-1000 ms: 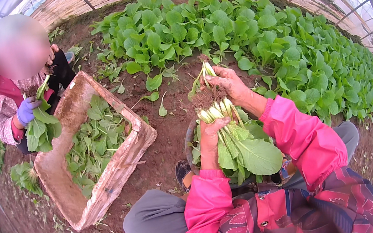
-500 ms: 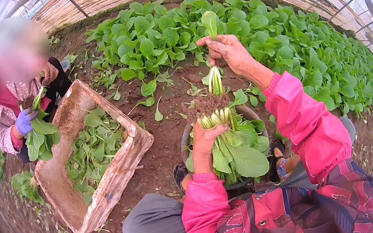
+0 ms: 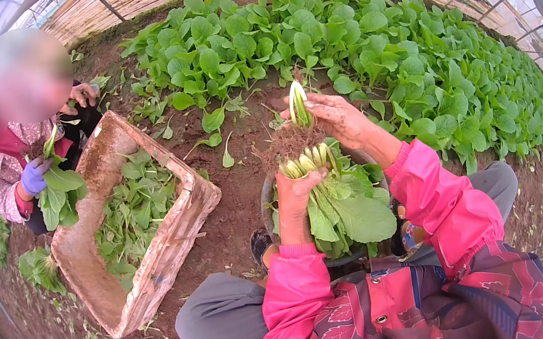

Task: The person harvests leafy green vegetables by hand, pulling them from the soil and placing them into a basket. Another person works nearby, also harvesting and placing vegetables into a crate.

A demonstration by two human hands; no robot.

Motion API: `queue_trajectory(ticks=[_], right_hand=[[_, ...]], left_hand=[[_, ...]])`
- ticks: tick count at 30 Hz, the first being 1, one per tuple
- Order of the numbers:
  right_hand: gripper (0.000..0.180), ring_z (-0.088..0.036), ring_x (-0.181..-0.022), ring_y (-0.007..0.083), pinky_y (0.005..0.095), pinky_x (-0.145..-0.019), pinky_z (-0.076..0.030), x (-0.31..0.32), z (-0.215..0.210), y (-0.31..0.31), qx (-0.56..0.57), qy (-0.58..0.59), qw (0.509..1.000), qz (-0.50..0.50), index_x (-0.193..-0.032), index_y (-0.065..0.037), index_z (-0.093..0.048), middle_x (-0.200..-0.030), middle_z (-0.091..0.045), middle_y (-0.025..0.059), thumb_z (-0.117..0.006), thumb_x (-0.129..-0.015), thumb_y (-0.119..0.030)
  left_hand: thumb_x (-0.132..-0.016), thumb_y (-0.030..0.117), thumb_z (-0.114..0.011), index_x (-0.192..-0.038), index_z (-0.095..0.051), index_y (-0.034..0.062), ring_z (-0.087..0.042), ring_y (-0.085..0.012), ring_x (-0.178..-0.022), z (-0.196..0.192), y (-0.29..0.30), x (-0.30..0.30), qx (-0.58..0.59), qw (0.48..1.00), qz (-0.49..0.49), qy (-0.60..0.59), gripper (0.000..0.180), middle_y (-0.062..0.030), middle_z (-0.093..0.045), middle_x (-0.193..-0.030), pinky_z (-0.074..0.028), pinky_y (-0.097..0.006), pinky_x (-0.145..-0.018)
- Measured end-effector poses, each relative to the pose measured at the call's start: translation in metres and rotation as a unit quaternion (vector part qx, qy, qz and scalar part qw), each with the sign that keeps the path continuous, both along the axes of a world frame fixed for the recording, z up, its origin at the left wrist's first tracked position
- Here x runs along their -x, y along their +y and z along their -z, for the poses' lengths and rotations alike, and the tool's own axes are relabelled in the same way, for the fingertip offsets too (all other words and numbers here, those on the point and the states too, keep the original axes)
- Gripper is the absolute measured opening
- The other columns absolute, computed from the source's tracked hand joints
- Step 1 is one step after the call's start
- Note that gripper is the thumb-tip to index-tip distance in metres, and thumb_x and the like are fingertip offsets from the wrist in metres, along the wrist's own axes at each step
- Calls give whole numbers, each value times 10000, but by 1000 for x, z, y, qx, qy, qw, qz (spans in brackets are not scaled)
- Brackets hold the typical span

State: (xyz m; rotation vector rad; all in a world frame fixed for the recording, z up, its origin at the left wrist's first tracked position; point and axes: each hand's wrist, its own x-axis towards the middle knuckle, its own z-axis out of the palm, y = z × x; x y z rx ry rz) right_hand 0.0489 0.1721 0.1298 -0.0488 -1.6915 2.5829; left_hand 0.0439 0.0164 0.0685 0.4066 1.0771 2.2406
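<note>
Your left hand (image 3: 296,190) is clenched around a bunch of leafy greens (image 3: 340,205), pale stems up and broad leaves hanging down over your lap. Your right hand (image 3: 333,114) grips a single pulled plant (image 3: 297,106) by its stem, its soily roots dangling just above the bunch. To your left on the soil sits a worn crate (image 3: 176,233) holding loose cut leaves. Beyond it a co-worker's gloved hand (image 3: 34,177) holds more greens. The planted bed (image 3: 365,43) stretches ahead and to your right
</note>
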Motion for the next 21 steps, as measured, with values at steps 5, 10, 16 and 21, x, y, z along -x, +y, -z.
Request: queue_trajectory(ticks=[5, 10, 16, 21], right_hand=[[301, -593, -647, 168, 272, -644, -493, 22, -18, 1, 53, 55, 997, 5, -1145, 5, -513, -693, -577, 60, -499, -884, -146], [356, -469, -546, 76, 196, -470, -389, 5, -61, 11, -318, -13, 948, 19, -1180, -23, -506, -645, -489, -6, -465, -909, -250], [308, -579, -849, 304, 352, -731, -450, -13, -4, -37, -606, 91, 787, 75, -1073, -2, -562, -897, -577, 162, -507, -871, -228], [228, -579, -808, 262, 320, -712, -463, -10, 9, -52, -514, 37, 850, 112, -992, 4, -599, -907, -581, 129, -560, -836, -158]], left_hand=[[-674, 44, -585, -1082, -504, -19, -609, -172, -774, 27, -2, 1, -52, 997, 24, -43, 421, -89, -611, -911, -501, -282, -709], [-666, 98, -530, -1128, -473, -73, -578, -268, -811, 10, -7, 8, -130, 986, -49, -88, 495, -174, -584, -908, -476, -356, -773], [-664, 41, -530, -1003, -533, -27, -578, -202, -753, 18, -6, 11, -146, 967, -132, -161, 345, -107, -595, -861, -470, -297, -726], [-663, 39, -547, -915, -573, -21, -572, -172, -754, 42, -14, 14, -123, 959, -182, -182, 261, -69, -598, -840, -465, -291, -729]])
